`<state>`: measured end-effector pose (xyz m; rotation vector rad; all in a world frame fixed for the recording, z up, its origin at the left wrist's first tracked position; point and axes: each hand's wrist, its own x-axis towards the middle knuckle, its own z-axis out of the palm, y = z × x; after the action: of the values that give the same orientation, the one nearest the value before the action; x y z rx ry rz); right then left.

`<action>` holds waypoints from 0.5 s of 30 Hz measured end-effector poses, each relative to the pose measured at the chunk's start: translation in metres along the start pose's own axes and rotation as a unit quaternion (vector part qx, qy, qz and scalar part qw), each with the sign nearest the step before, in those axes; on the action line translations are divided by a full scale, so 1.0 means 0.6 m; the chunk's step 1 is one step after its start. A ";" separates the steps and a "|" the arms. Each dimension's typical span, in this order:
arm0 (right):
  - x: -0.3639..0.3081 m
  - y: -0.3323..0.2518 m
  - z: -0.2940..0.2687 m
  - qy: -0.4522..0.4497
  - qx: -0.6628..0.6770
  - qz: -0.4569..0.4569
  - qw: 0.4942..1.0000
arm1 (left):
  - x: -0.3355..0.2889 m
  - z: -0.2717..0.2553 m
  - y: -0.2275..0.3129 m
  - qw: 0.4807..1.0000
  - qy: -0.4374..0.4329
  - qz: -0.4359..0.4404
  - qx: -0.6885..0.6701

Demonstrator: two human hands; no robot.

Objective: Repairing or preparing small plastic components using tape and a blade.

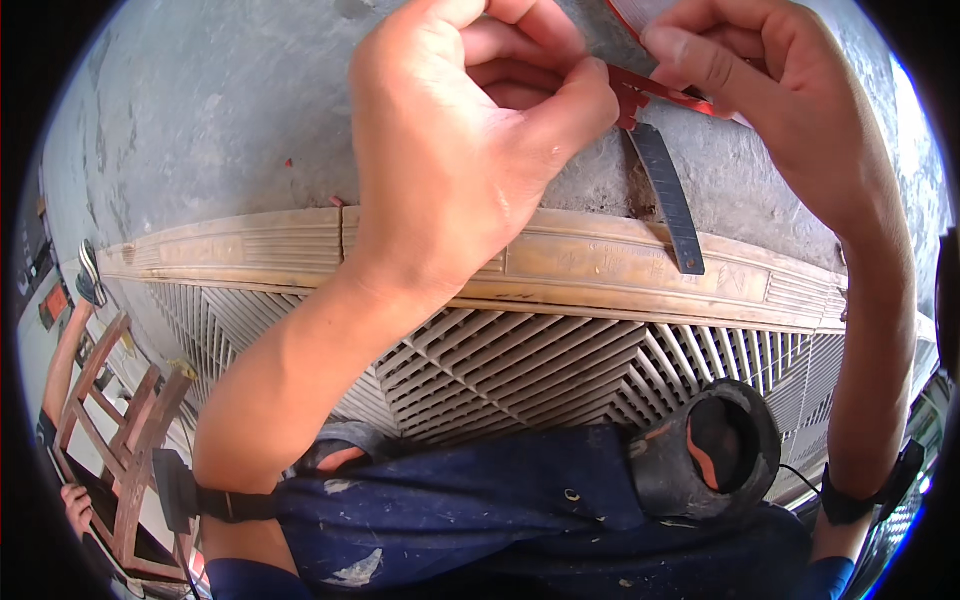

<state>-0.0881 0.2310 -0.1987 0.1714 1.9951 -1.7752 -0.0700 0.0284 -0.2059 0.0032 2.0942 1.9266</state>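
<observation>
My left hand (485, 130) is closed, thumb and fingers pinched at the end of a thin red strip-like piece (655, 85) with a notched lower end. My right hand (775, 95) also pinches this piece, farther right, with its fingers curled. The kind of the red piece does not show clearly. Just below it a dark blade-like metal strip (668, 195), with a small hole at its lower end, reaches down over the tan ledge. Whether it touches the red piece I cannot tell. Part of a white thing with a red edge (635, 15) shows between my hands.
A grey concrete surface (230, 130) lies beyond the tan moulded ledge (250, 245). Slatted, patterned panelling (510, 360) runs below it. Near my legs are dark trousers (480, 500) and a dark shoe (665, 470). At left, a wooden frame (130, 440) stands near another person's hand (77, 508).
</observation>
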 end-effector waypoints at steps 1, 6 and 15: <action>-0.005 -0.021 -0.005 -0.021 -0.080 -0.002 0.997 | -0.001 0.001 -0.002 0.999 0.013 0.022 0.023; -0.024 -0.024 0.017 0.000 -0.250 -0.076 0.965 | -0.001 0.003 -0.005 0.998 0.025 0.043 0.038; -0.020 -0.020 0.010 -0.030 -0.177 -0.072 0.981 | 0.008 -0.002 -0.031 0.992 0.011 0.116 0.046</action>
<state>-0.0808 0.2261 -0.1834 -0.1418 2.2867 -1.4521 -0.0711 0.0260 -0.2246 0.2554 2.2830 1.9615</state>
